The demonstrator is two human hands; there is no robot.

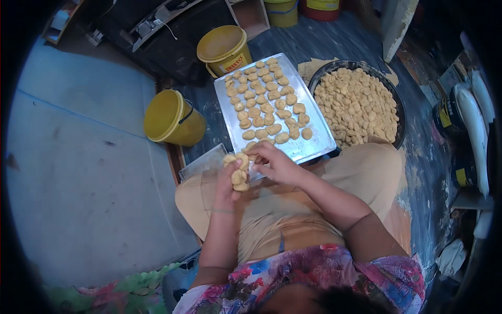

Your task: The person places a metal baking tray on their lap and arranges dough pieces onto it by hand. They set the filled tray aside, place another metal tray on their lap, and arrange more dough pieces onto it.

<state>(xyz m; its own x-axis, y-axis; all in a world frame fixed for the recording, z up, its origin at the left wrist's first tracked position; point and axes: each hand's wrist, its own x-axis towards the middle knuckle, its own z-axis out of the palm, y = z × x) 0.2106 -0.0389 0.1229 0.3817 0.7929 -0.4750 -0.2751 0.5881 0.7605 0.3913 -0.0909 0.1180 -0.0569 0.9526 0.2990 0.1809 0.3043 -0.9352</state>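
Observation:
My left hand [226, 184] is closed around a clump of several small tan dough pieces [240, 177], held above my lap. Close beside it, my right hand [280, 165] reaches over the near edge of a silver metal tray [314, 149]. Its fingers are bent toward the thumb, next to dough pieces at that edge; what lies between them is partly hidden. Rows of rounded dough pieces [266, 108] cover most of the tray. Right of the tray, a wide black round basin [401, 112] holds a large heap of similar pieces [355, 104].
Two yellow buckets stand left of the tray: one nearer [191, 128], one farther back [238, 57]. A clear plastic sheet or lid [206, 161] lies by my left knee. A pale blue surface [94, 172] spreads at left. White sacks [473, 131] line the right side.

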